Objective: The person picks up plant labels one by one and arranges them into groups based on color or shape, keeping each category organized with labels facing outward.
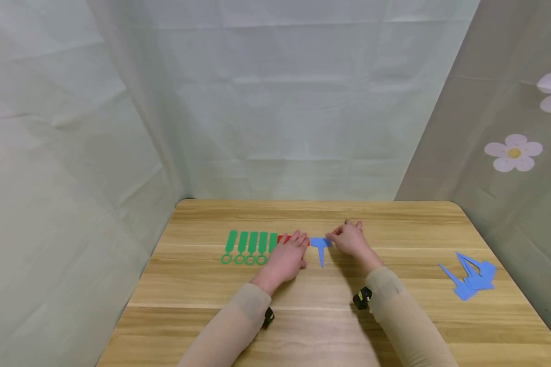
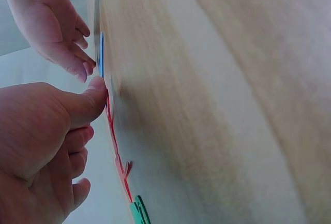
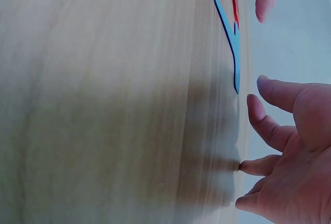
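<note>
Your right hand (image 1: 351, 239) lay nearest the blue tag (image 1: 320, 245), grip apart beside its head, stem pointing toward you; left hand (image 1: 286, 257) flat on the red tags (image 1: 282, 238)

We see a light wooden counter (image 1: 312, 326) with a pale, streaky grain and rounded far corners, its boards running from side to side. Pale grey-green fabric sheets (image 1: 294, 102) enclose it on three sides, hanging with soft creases and fold lines. The left sheet (image 1: 50, 178) slants in towards the far corner, where a fold of cloth falls down to the counter's edge. The right sheet (image 1: 496, 76) looks slightly browner and carries pale pink flower prints (image 1: 513, 152) with yellow centres, one whole and one cut off by the frame edge. The light is even and soft, throwing only faint shadows on the wood.
</note>
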Available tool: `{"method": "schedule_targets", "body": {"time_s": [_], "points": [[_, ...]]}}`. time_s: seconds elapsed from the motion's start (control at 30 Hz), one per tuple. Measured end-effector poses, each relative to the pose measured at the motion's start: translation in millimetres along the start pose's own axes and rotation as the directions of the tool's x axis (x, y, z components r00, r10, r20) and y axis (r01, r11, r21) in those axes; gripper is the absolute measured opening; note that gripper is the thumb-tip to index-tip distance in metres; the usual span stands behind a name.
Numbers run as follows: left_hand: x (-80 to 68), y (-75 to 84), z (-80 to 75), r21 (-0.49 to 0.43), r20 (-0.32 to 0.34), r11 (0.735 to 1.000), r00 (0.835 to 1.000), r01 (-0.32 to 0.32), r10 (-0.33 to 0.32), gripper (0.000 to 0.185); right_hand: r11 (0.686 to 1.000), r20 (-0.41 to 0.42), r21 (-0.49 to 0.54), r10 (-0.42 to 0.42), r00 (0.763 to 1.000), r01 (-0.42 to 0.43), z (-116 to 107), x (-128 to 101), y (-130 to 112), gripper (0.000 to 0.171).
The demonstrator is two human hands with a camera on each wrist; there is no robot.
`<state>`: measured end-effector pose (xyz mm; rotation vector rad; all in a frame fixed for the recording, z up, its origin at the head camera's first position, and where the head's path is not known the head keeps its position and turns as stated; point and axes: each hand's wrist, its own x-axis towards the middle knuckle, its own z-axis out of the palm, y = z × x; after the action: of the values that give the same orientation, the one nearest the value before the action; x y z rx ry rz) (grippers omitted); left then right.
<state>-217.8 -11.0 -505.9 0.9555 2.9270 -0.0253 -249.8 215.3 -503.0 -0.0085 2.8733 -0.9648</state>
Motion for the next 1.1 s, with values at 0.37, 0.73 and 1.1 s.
{"method": "schedule_targets", "body": {"time_s": [0.37,0.73,1.1], "points": [[0.8,-1.5,0.5,0.002,0.004,1.0,1.0,-0.006,0.006,0.072,1.0,-0.005,0.006,0.007,1.0,-0.007,-0.7,-0.5,3.2,0.033],[-1.2,18.2,-3.8,-0.037,-0.004,0.999,0.999,-0.035,0.035,0.075,1.0,-0.028,0.005,-0.023,0.999,0.023,-9.3,-5.3,8.1,0.034],[3.6,33.4,-2.1,0.0,-0.031,0.999,0.998,-0.054,0.054,0.073,0.998,-0.046,0.053,-0.022,0.999,0.024,-30.2,-25.7,21.8,0.034]]}}
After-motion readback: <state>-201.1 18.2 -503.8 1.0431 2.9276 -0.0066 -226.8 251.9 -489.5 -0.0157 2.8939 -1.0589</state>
